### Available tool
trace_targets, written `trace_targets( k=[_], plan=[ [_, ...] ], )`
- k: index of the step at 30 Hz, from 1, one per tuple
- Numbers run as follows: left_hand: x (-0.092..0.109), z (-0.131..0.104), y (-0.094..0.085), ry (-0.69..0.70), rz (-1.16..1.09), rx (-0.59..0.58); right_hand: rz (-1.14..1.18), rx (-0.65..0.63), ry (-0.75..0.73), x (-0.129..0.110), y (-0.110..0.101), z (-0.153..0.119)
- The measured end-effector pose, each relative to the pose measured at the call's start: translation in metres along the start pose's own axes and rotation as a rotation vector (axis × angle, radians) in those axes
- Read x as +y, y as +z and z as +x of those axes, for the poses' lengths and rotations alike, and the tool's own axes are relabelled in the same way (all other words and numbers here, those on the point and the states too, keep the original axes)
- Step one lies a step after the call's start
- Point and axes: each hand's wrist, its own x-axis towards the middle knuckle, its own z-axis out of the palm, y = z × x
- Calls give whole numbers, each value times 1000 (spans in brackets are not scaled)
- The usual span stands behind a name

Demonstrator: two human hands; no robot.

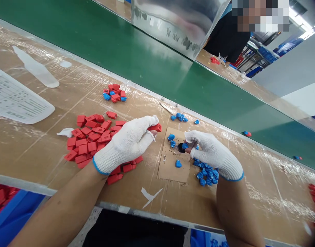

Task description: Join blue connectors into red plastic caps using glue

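Note:
My left hand (130, 139), in a white glove, pinches a red block (155, 128) to the left of a cardboard piece (173, 171). Over the cardboard's right edge, my right hand (209, 149), also gloved, has a small blue part (184, 146) at its fingertips. Just under that part is a round black object (181, 148). A few other blue parts (178, 163) lie on the cardboard. Many red blocks (92, 137) are heaped beside and beyond my left hand. A pile of blue parts (207, 175) lies below my right hand.
Beyond the brown table (77, 178) runs a green belt (95, 44) carrying red-and-blue pieces (247, 133). Mixed pieces (115, 92) and a pointed tool (166, 108) lie near the belt. Printed sheet (15, 97) at left; blue bin (15, 209) lower left. A person (226, 37) sits across.

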Motion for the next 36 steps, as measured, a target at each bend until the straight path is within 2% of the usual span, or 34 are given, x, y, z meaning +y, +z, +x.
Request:
trace_targets(
  k=[11, 15, 20, 27, 33, 36],
  plan=[
    [-4, 1, 3, 20, 12, 25, -63, -24, -3, 1, 4, 3],
    [-6, 0, 4, 25, 19, 22, -60, -10, -26, -4, 4, 4],
    [-7, 1, 4, 36, 29, 21, -93, -51, -19, -10, 2, 6],
    [-5, 1, 4, 31, 22, 17, -164, -40, -39, -15, 2, 5],
    [-10, -1, 5, 54, 29, 22, -139, -32, -46, -15, 1, 4],
    [-11, -1, 6, 79, 28, 33, -134, 21, -27, -12, -3, -2]
  ],
)
